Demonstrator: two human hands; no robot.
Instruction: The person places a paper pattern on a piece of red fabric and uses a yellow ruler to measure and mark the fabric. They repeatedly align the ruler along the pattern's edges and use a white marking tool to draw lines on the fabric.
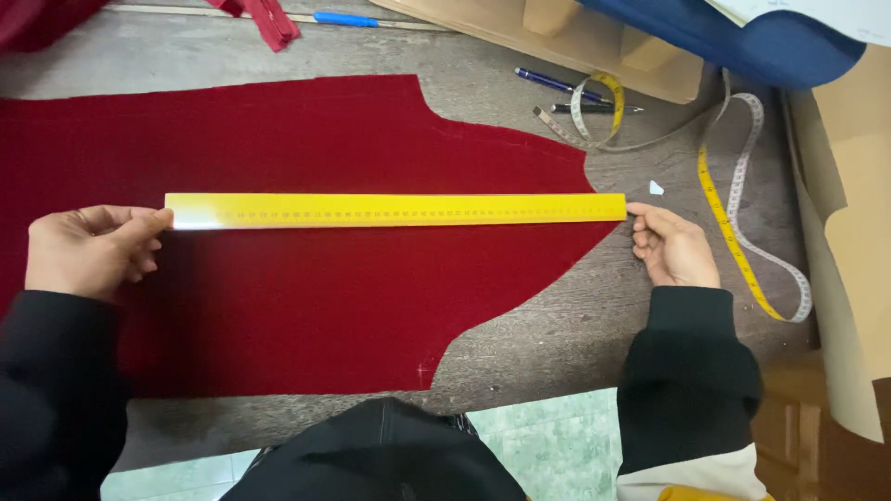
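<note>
1. Two black sleeves come up from the bottom edge, one at each lower corner, with a dark garment between them at the table's near edge.
2. Left hand is loosely curled, thumb and forefinger pinching the left end of the yellow ruler; the other fingers are folded under.
3. Right hand is also half closed, its fingertips nipping the ruler's right end just past the edge of the cloth.
4. Ruler lies flat and level across the dark red fabric piece, running almost the whole width from the left hand to the cloth's pointed right tip.
5. Fabric is spread flat on the grey wooden table, with a curved cut-out along its near right edge and another curve at its far edge.
6. Just beyond the right hand sits a small white chip of chalk, apart from the ruler's end.
7. To the right, a yellow and white tape measure loops loosely over the table.
8. Farther back lie a blue pen and a dark pen, near the tape's coil.
9. At the far edge are a second blue pen, a scrap of red cloth, brown card patterns and a blue cloth.
</note>
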